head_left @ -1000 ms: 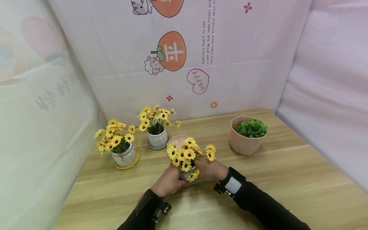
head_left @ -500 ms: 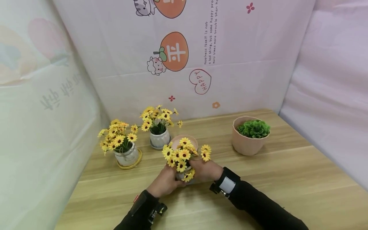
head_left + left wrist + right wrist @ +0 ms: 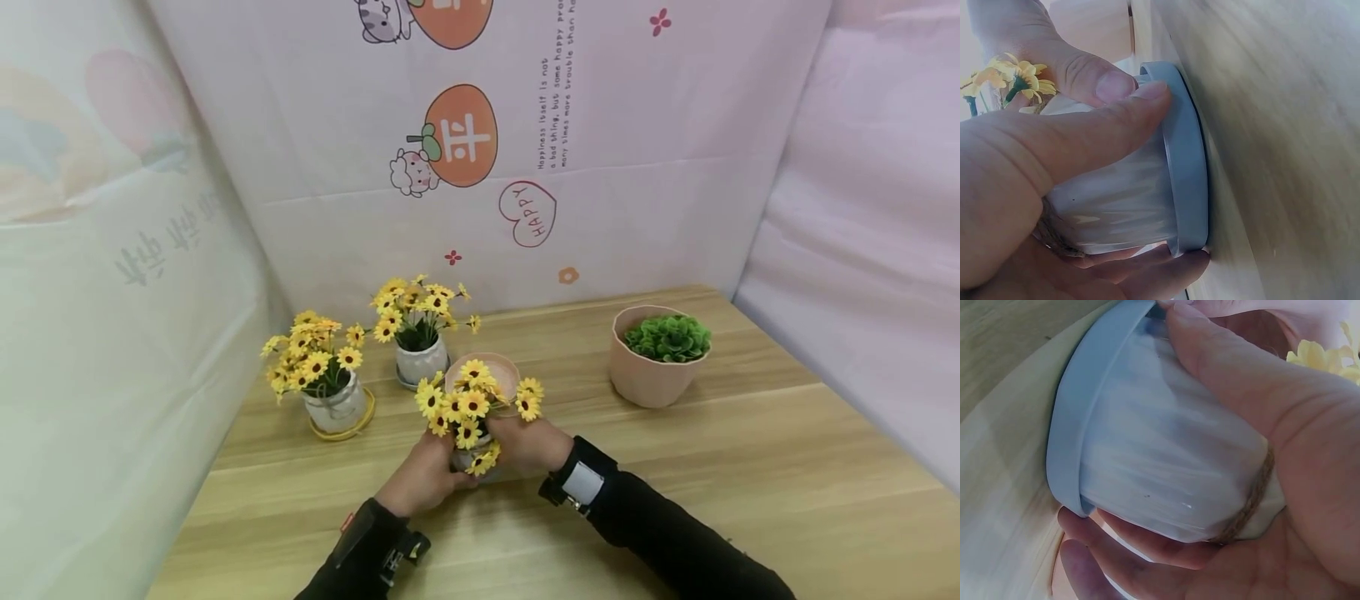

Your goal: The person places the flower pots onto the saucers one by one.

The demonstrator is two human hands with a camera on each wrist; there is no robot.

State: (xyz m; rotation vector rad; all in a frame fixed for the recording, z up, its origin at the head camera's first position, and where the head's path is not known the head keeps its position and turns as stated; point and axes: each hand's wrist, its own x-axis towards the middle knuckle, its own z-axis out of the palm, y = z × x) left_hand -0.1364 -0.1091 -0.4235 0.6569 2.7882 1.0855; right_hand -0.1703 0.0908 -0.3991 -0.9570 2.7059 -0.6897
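Observation:
A white flowerpot [image 3: 465, 459] with yellow daisy-like flowers [image 3: 472, 406] stands upright between both hands near the middle of the table. Twine circles its neck, and its base sits in a blue-grey saucer [image 3: 1186, 162]. My left hand [image 3: 422, 477] grips the pot's left side, its thumb reaching down to the saucer rim. From the other side my right hand [image 3: 528, 446] grips the pot, fingers curved round it and fingertips at the saucer [image 3: 1072, 450]. Both thumbs meet at the front. Just behind the flowers lies a pink saucer [image 3: 507, 368], partly hidden.
Two similar potted plants stand at the left: one white pot [image 3: 337, 410] on a yellow saucer [image 3: 366, 408], another white pot [image 3: 422, 362] on a grey saucer. A pink pot [image 3: 647, 379] with a green leafy plant [image 3: 669, 337] stands back right. Printed cloth walls [image 3: 637, 208] border the table.
Both hands and the flowerpot between them have moved a little to the left along the table, uncovering more of the pink saucer. The head view has shifted slightly.

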